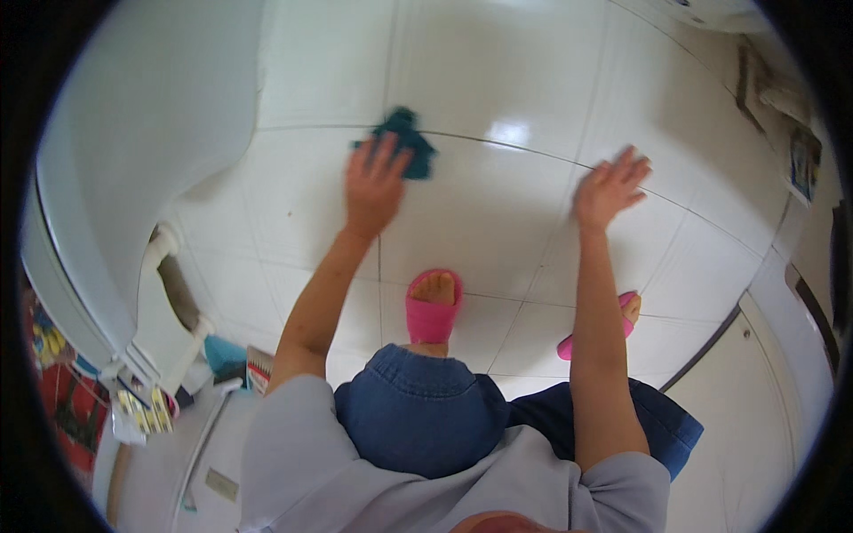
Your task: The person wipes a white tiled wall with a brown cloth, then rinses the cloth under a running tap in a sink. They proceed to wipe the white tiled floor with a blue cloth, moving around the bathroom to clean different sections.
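Observation:
A dark teal cloth [416, 156] lies crumpled on the white tiled floor [480, 220]. Over its near left part, my left hand [376, 190] holds it against the tiles with the fingers stretched forward; the palm side is hidden. Well off to the right, my right hand [608, 192] is spread with nothing in it, at or just above the floor near a tile joint. Whether its palm touches the tiles cannot be made out.
My feet wear pink slippers [434, 313]. A large pale, smooth-sided appliance [180, 86] rises on the left, beside a white stand [163, 320]. A long-handled tool [203, 433] and a blue dustpan [223, 353] are at lower left. A white door panel [740, 400] borders the right.

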Demonstrator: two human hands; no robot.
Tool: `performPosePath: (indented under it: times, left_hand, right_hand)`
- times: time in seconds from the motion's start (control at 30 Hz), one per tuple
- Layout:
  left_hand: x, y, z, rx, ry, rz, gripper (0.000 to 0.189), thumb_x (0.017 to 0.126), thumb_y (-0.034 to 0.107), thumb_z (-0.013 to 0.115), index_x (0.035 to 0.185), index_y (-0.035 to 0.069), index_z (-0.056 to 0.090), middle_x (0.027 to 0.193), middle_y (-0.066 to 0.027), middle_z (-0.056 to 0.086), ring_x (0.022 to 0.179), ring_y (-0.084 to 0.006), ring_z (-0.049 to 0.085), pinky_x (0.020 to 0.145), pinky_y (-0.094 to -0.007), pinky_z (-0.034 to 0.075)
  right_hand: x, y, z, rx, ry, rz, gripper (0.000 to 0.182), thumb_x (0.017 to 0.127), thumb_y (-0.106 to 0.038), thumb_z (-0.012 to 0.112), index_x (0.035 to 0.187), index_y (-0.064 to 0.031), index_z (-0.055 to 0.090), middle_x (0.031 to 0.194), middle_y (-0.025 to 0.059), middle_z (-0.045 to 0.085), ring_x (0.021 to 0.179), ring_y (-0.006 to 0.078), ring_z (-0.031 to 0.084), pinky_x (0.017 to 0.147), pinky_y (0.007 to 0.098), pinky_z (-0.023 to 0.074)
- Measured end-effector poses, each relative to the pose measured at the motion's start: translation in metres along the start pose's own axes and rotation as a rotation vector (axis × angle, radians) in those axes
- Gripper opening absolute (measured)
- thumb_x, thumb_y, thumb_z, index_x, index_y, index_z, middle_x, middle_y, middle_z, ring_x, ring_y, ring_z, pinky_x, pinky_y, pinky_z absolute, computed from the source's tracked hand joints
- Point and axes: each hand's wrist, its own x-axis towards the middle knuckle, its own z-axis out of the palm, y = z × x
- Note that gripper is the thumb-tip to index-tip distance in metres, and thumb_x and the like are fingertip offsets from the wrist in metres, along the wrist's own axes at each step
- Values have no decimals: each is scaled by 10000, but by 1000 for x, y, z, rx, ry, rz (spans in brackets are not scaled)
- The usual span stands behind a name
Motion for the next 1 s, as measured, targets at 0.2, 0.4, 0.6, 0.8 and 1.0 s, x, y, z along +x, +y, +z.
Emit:
performPosePath:
  times: [0.2,0.4,0.6,0.8,1.0]
  left_hand:
    - [100,-18,22,131,434,-409,383,805,106,582,1186,64,586,1392,-187,438,1182,-446,433,983,-541,338]
    - [141,115,44,-307,84,176,326,794,121,663,1119,105,633,1331,-111,517,1193,-326,471,992,-477,361]
    - [162,89,41,-744,199,-61,297,808,127,695,1098,78,651,1235,-112,584,1138,-299,522,957,-382,422]
    - [207,34,22,5,416,-94,352,811,181,703,1140,82,630,1346,-93,479,1183,-346,437,952,-473,402]
    - [216,8,24,16,292,-128,273,804,282,716,1007,111,654,1150,-54,539,1043,-293,480,845,-432,417]
  right_hand:
    - [4,-13,-7,33,-84,-16,604,913,-278,501,1448,-62,320,1527,209,204,1426,381,165,1079,662,94]
    - [11,-8,-22,-50,-168,-54,615,909,-306,527,1454,-104,325,1515,186,270,1408,363,247,1057,647,228]
    - [14,-4,-30,-85,-268,-43,634,905,-325,539,1456,-104,315,1535,168,241,1418,346,233,1054,627,275]
    - [18,-8,-32,-151,-316,-16,659,897,-322,546,1464,-104,292,1545,155,215,1421,341,224,1058,599,303]
    - [27,-9,-36,-121,-377,-15,674,882,-329,561,1456,-100,294,1534,153,232,1424,334,217,1051,562,344]
